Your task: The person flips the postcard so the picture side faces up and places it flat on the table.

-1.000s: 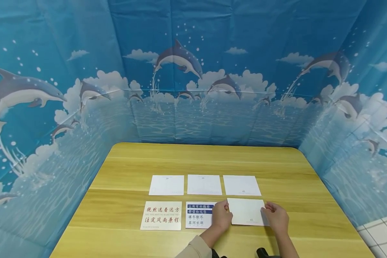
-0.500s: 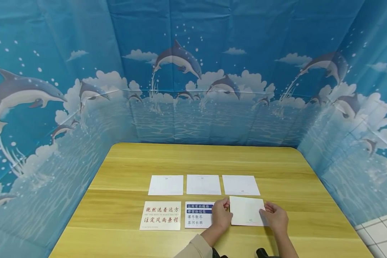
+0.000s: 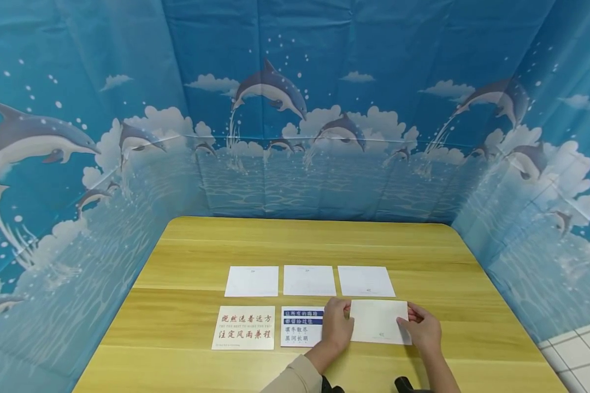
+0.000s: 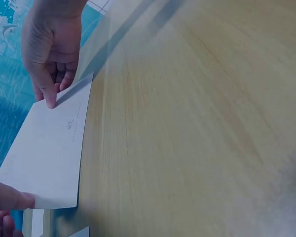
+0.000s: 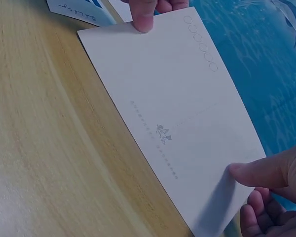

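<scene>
A white postcard point(image 3: 378, 322), its plain side with a small bird mark facing up, is held between both hands at the right end of the near row. My left hand point(image 3: 336, 325) pinches its left edge, thumb on top, as the left wrist view also shows. On the opposite edge my right hand point(image 3: 424, 330) pinches the postcard point(image 5: 163, 98), thumb point(image 5: 246, 174) on its face and fingers behind. The postcard looks lifted off the table. Just left of it, partly covered by my left hand, lies a card with blue bands point(image 3: 300, 327).
A cream card with red characters point(image 3: 243, 327) lies at the near row's left end. Behind it, three white cards point(image 3: 252, 281) form a far row on the wooden table point(image 3: 187, 327). A blue dolphin curtain point(image 3: 295, 180) surrounds the table's back and sides.
The postcard has come up slightly at its far edge, and its tilt has levelled. My right hand has shifted a little to the right; my left fingers have turned on the edge.
</scene>
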`<state>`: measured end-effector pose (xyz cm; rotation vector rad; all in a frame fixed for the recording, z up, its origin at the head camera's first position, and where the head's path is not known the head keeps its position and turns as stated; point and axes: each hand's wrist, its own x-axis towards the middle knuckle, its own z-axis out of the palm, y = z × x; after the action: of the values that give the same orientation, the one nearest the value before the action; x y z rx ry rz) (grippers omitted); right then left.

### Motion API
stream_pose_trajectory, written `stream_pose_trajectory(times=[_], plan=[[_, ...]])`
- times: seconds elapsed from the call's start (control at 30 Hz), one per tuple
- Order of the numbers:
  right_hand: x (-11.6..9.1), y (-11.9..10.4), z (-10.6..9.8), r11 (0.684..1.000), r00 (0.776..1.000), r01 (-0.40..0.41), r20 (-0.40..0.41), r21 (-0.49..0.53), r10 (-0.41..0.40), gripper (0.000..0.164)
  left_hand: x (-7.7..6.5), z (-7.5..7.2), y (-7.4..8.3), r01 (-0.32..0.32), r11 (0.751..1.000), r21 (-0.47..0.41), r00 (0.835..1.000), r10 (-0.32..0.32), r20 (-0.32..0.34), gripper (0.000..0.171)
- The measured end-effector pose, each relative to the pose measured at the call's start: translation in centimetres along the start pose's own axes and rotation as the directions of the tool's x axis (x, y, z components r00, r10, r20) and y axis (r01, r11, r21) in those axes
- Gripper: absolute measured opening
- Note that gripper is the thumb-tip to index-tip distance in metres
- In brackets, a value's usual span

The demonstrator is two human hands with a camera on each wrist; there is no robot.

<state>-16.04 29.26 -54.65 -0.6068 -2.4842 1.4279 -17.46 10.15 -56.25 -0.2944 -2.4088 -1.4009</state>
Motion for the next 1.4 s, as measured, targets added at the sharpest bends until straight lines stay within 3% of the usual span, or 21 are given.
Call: stream_pose_trajectory(times=[0.17,0.33,0.57,0.77,0.9,1.13,1.27,1.4], plan=[[0.2,0.0,-0.4,1.000,0.995,-0.010,0.095,-0.026,0.012,0.053,0.0,-0.5,0.1,0.016,0.999,0.031,0.998,-0.018,0.065,0.018],[0.4,0.0,-1.2,0.997,0.990,0.027,0.142,-0.067,-0.018,0.045,0.3,-1.2,0.2,-0.017,0.999,0.037,0.995,0.013,0.102,0.011],[0.2,-0.2,-2.5,0.979,0.977,0.137,0.186,-0.152,-0.108,0.037,0.5,-1.6,0.2,-0.075,0.997,0.024,0.988,0.071,0.136,0.006],[0.0,-0.3,-3.1,0.942,0.961,0.227,0.214,-0.248,-0.176,0.027,0.3,-1.9,0.3,-0.119,0.992,0.047,0.982,0.110,0.157,0.004],[-0.5,-0.4,-3.5,0.925,0.961,0.244,0.201,-0.292,-0.190,0.025,0.2,-2.1,0.4,-0.162,0.983,0.082,0.975,0.147,0.164,0.004],[-1.5,-0.5,-4.4,0.921,0.964,0.247,0.172,-0.302,-0.202,0.029,-0.1,-2.7,0.6,-0.269,0.955,0.128,0.950,0.242,0.197,0.004],[-1.9,-0.4,-4.7,0.911,0.952,0.299,0.154,-0.284,-0.264,0.021,-0.3,-3.2,0.7,-0.305,0.941,0.144,0.942,0.275,0.193,0.005],[-2.3,0.0,-4.9,0.907,0.937,0.348,0.128,-0.237,-0.326,0.014,-0.7,-3.6,0.7,-0.311,0.945,0.103,0.936,0.286,0.204,0.005]])
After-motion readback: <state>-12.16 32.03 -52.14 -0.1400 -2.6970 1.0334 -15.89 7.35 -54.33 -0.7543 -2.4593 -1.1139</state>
